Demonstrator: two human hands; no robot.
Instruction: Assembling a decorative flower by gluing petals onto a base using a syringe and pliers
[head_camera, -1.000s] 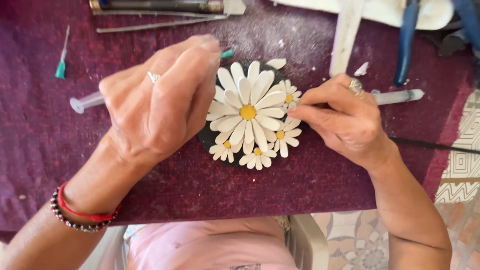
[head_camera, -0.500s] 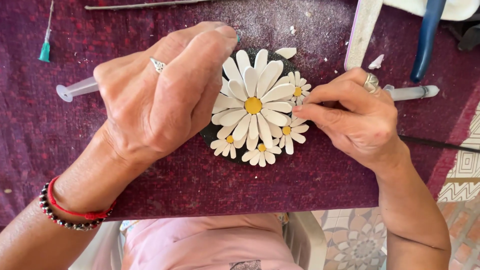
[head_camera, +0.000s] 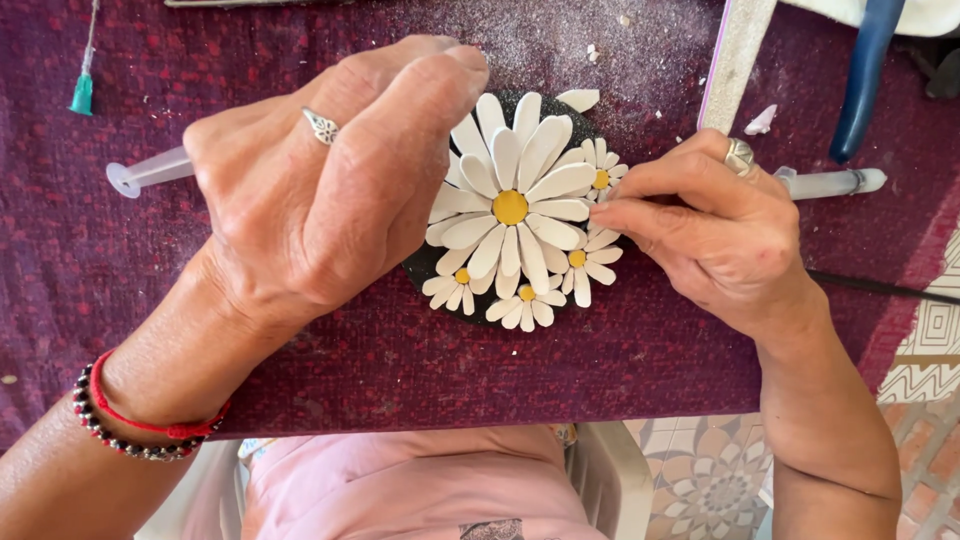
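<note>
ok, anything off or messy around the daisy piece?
Mostly tidy. One loose white petal lies apart at the top edge of the daisy piece, white chips and pale dust litter the cloth above it. No visible damage where the hands leave it uncovered.

table (head_camera: 620, 360) — purple cloth | daisy mosaic (head_camera: 515, 215) — syringes (head_camera: 150, 172)

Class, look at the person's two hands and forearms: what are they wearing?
Both forearms are bare, no sleeves. The left hand has a silver ring with a pointed, patterned top; its wrist carries a red cord bracelet beside a dark beaded bracelet. The right hand wears a broad silver ring.
</note>
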